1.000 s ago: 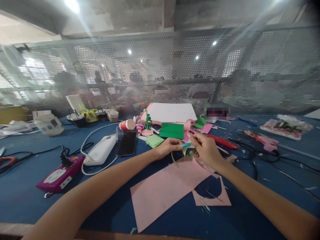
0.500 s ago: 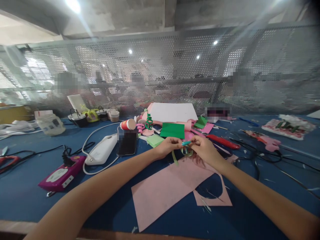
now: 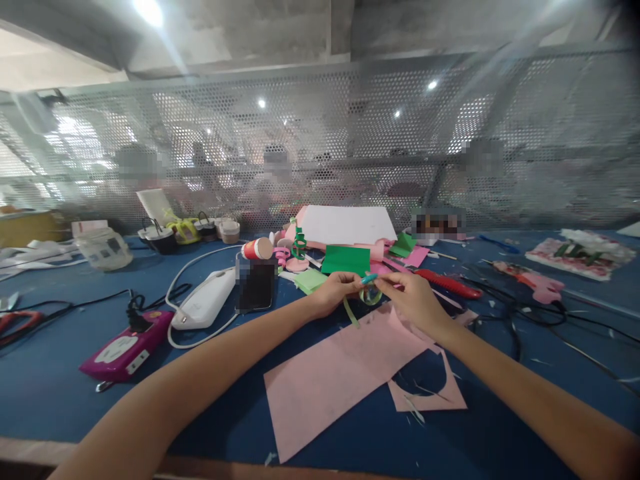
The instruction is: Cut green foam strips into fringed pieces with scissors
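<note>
My left hand [image 3: 339, 292] is closed in a pinch on a small teal stick-like piece [image 3: 369, 279], held above the blue table. At the other end of that piece, the fingertips of my right hand [image 3: 407, 293] are pinched together. A narrow light green strip [image 3: 353, 313] hangs below the fingers. It curls into a loop close to my right fingers, which seem to grip it, though the exact contact is partly hidden. Under both hands lies a large pink sheet [image 3: 340, 387], with a pink offcut [image 3: 453, 393] that has a round hole beside it.
Behind the hands are a dark green sheet [image 3: 346, 259], light green pieces [image 3: 310, 280] and a white sheet [image 3: 350, 223]. To the left lie a phone [image 3: 257, 287], white power bank [image 3: 206, 300] and purple power strip [image 3: 125, 350]. At right are a red-handled tool [image 3: 447, 283], pink glue gun [image 3: 543, 283] and cables.
The teal piece has tilted and shifted slightly left, and its right end is less covered by my right fingers. My right fingers have changed position a little. Both hands stay close together.
</note>
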`<state>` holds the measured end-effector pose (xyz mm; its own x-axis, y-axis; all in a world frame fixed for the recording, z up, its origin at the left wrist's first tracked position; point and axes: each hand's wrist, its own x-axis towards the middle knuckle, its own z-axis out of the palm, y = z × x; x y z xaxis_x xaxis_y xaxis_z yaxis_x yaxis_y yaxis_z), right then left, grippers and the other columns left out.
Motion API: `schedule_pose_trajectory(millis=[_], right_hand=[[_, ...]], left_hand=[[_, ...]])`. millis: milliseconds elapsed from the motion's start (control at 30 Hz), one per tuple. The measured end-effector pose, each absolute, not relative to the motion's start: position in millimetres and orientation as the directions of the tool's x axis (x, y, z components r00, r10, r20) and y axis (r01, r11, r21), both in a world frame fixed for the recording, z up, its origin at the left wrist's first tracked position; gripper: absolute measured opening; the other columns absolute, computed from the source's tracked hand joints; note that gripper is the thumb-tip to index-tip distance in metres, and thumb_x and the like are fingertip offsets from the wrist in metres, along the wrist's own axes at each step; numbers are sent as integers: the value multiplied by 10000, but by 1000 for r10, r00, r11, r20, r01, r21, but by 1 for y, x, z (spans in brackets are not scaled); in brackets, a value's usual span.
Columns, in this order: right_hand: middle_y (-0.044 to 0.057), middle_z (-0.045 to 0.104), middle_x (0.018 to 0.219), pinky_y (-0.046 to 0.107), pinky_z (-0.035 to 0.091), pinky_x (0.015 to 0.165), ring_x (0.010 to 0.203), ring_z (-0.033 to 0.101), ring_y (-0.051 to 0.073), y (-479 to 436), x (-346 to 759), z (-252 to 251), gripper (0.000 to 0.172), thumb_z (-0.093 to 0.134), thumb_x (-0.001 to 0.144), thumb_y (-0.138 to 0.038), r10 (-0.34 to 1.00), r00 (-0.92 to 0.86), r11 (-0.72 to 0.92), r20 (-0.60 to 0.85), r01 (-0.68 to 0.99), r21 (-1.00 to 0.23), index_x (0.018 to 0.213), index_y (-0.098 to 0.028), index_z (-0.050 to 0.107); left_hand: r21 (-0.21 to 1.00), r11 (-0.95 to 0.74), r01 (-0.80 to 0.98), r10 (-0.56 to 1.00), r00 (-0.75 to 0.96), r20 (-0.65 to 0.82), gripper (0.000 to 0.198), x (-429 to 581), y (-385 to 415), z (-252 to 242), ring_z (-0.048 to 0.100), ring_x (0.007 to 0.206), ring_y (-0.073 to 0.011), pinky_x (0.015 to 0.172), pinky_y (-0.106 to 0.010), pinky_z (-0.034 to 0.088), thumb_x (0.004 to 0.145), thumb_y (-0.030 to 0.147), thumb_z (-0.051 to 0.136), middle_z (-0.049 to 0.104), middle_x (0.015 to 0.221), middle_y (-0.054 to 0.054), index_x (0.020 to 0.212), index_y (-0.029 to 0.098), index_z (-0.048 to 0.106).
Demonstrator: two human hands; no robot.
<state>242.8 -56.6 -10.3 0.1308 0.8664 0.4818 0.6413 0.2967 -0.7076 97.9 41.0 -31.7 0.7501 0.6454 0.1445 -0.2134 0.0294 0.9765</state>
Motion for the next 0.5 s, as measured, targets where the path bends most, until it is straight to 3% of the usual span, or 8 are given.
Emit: schedule_pose_trajectory(millis=[133, 500], right_hand=[[66, 720, 867, 313, 479, 691, 786, 656, 229, -54, 243, -11, 268, 540, 785, -347, 884, 126, 295, 451, 597, -746, 875, -167, 717], [72, 714, 783, 337, 500, 692, 736, 658, 210, -44, 249, -22, 174, 595, 687, -283, 931, 197, 222, 308, 365, -904, 771, -171, 699]], left_hand=[[977, -20, -211, 674, 719, 169, 393, 99, 40, -32, 420, 531, -65, 555, -219, 312, 553, 436, 752, 484, 548, 32, 573, 124, 514], [912, -408, -43, 636, 703, 318, 394, 100, 37, -31, 384, 550, -78, 561, -231, 298, 703, 506, 589, 443, 558, 42, 589, 145, 478]])
